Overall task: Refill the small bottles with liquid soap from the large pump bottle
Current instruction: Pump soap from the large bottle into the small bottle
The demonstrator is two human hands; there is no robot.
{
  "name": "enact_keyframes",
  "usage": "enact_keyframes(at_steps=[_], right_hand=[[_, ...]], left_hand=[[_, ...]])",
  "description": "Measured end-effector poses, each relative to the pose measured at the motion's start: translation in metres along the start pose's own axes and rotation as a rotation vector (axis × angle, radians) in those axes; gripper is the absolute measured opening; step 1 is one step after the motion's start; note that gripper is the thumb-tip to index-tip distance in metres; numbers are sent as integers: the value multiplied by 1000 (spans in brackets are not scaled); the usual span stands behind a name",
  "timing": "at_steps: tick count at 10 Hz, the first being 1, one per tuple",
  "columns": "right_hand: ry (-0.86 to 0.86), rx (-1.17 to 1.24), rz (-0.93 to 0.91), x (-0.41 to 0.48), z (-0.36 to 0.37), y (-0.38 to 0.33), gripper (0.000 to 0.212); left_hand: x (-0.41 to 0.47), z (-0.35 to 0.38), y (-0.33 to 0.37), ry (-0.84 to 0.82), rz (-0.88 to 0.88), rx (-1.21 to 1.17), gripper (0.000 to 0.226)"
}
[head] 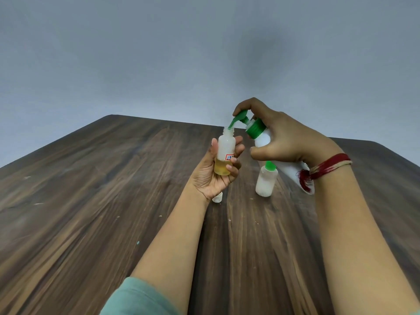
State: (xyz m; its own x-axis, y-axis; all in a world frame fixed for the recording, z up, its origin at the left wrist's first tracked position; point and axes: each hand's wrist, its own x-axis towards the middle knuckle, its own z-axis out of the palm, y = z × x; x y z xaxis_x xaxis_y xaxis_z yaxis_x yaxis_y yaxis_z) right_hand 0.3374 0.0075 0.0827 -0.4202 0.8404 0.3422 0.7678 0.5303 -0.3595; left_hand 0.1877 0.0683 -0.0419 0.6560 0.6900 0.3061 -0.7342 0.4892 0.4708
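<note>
Over the middle of the wooden table (pixel 91 201), the open small bottle (pixel 225 147) is being held upright with yellowish soap filling roughly its lower third. Its narrow neck is meeting the tip of the green nozzle (pixel 235 121) coming in from the right. That meeting is looking like the weak spot: if the neck is drifting off the tip during a pump, soap could be running down the outside onto the fingers and the table, and a hard press could be overshooting the mouth. The large pump bottle (pixel 263 138) is leaning steeply leftward, so a slipping hold could be knocking over the capped small bottle (pixel 266 181) standing just beneath it. The left hand (pixel 210 176) is wrapping fingers and thumb closed round the open bottle's lower half, with a white cap (pixel 217 198) lying on the table beside the wrist. The right hand (pixel 286 139) is clasping the pump bottle's shoulder, one finger curling over the pump head.
</note>
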Motion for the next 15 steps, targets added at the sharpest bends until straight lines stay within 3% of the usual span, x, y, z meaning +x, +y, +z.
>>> enact_keyframes(at_steps=[5, 8, 11, 15], right_hand=[[2, 165, -40, -1, -6, -1, 70], [-28, 360, -152, -2, -5, -17, 70], [-27, 335, -132, -3, -5, -17, 70], [-60, 254, -81, -2, -2, -17, 73]], left_hand=[[-1, 1, 0, 17, 0, 11, 66], [-2, 3, 2, -84, -53, -101, 46], [-4, 9, -1, 10, -24, -33, 53], [-4, 9, -2, 2, -28, 25, 53]])
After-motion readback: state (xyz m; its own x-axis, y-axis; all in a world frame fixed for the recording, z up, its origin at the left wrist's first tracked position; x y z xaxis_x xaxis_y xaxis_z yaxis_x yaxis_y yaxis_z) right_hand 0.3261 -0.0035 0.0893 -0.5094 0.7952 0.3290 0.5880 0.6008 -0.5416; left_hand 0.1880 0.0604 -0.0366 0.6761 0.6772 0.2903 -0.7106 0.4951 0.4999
